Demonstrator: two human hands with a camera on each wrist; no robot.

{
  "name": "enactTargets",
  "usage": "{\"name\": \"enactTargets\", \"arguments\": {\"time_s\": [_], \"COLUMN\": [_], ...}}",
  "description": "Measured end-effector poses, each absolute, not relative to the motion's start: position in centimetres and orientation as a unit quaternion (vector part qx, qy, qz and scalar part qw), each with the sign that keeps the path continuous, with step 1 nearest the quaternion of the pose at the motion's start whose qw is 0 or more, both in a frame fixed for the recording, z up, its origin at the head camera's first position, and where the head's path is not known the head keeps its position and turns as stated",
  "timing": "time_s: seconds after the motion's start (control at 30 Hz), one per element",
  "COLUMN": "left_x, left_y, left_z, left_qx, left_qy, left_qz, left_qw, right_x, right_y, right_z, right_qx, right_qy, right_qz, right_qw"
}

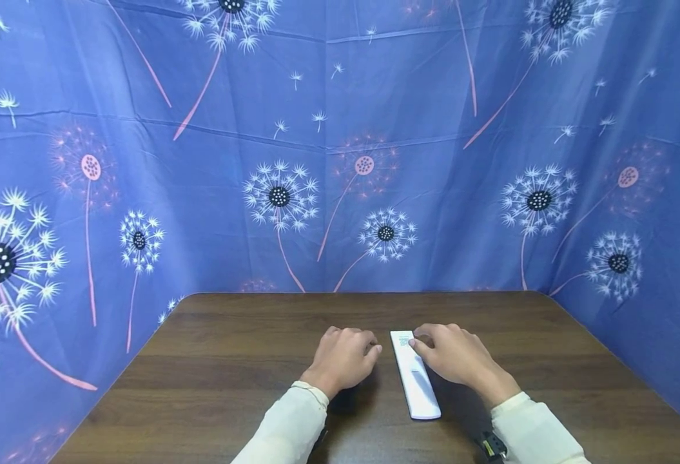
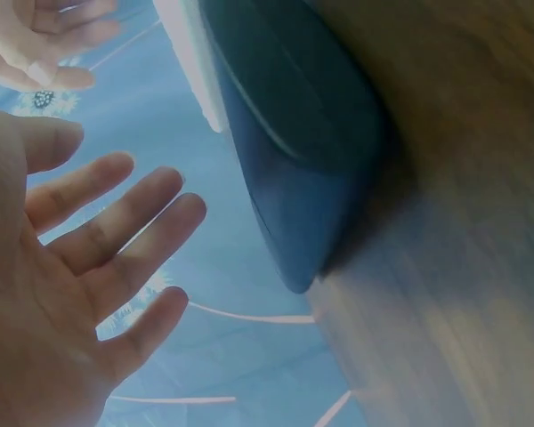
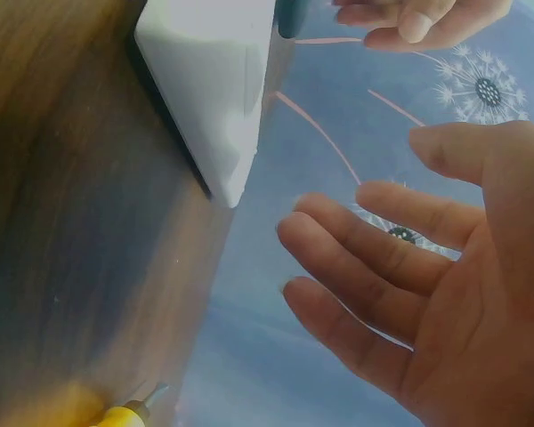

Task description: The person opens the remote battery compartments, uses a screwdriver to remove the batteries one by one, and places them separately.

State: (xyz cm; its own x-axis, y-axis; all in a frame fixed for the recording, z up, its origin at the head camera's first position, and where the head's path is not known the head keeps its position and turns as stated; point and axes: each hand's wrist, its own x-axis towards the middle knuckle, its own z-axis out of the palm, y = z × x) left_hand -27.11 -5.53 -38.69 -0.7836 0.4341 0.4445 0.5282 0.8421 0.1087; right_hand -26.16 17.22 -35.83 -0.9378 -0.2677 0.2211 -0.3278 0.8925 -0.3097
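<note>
A long, slim white box [image 1: 416, 386] with a small printed code near its far end lies on the table between my hands. My left hand [image 1: 342, 357] hovers left of it, and in the left wrist view the fingers of that hand [image 2: 62, 276] are spread and hold nothing. Close to that hand stands a smooth dark teal object [image 2: 303, 116], mostly hidden in the head view; its kind is unclear. My right hand [image 1: 456, 353] is over the box's far right edge in the head view. The right wrist view shows its fingers loosely extended, apart from the white box [image 3: 209, 89].
A brown wood-grain table [image 1: 229, 361] fills the lower area, with a blue dandelion-print cloth [image 1: 328, 161] hanging behind and at both sides. By the right sleeve lies a yellow and black item [image 1: 493, 444]; its yellow end with a grey tip [image 3: 129, 414] resembles a screwdriver.
</note>
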Motion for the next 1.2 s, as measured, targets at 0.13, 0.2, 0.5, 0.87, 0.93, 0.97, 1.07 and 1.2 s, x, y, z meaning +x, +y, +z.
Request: {"name": "enactTargets", "arguments": {"time_s": [0.13, 0.2, 0.5, 0.87, 0.93, 0.97, 1.07, 1.2], "left_x": [-26.9, -26.9, -26.9, -27.0, -27.0, -27.0, -27.0, -26.9], "left_y": [-5.0, -4.8, -3.9, -2.7, -2.5, -2.5, -2.2, -1.8], "left_z": [-38.7, -38.8, -39.0, -39.4, -39.4, -39.4, -39.5, -39.5], "left_qx": [-0.261, -0.262, -0.261, -0.251, -0.252, -0.252, -0.251, -0.249], "left_qy": [-0.939, -0.940, -0.942, -0.941, -0.940, -0.940, -0.939, -0.940], "left_qz": [-0.117, -0.119, -0.118, -0.131, -0.133, -0.134, -0.137, -0.141], "left_qw": [0.190, 0.184, 0.173, 0.187, 0.185, 0.186, 0.189, 0.184], "right_x": [-26.0, -26.0, -26.0, -25.7, -25.8, -25.8, -25.9, -25.8], "right_y": [17.2, 17.1, 17.0, 17.6, 17.7, 17.8, 17.9, 18.1], "right_z": [-35.9, -36.0, -36.3, -37.1, -37.1, -37.2, -37.3, -37.5], "right_qx": [0.151, 0.150, 0.147, 0.138, 0.136, 0.135, 0.132, 0.132], "right_qy": [-0.969, -0.969, -0.969, -0.968, -0.968, -0.968, -0.968, -0.967], "right_qz": [0.176, 0.174, 0.172, 0.196, 0.195, 0.194, 0.195, 0.202], "right_qw": [0.088, 0.092, 0.100, 0.077, 0.082, 0.084, 0.085, 0.080]}}
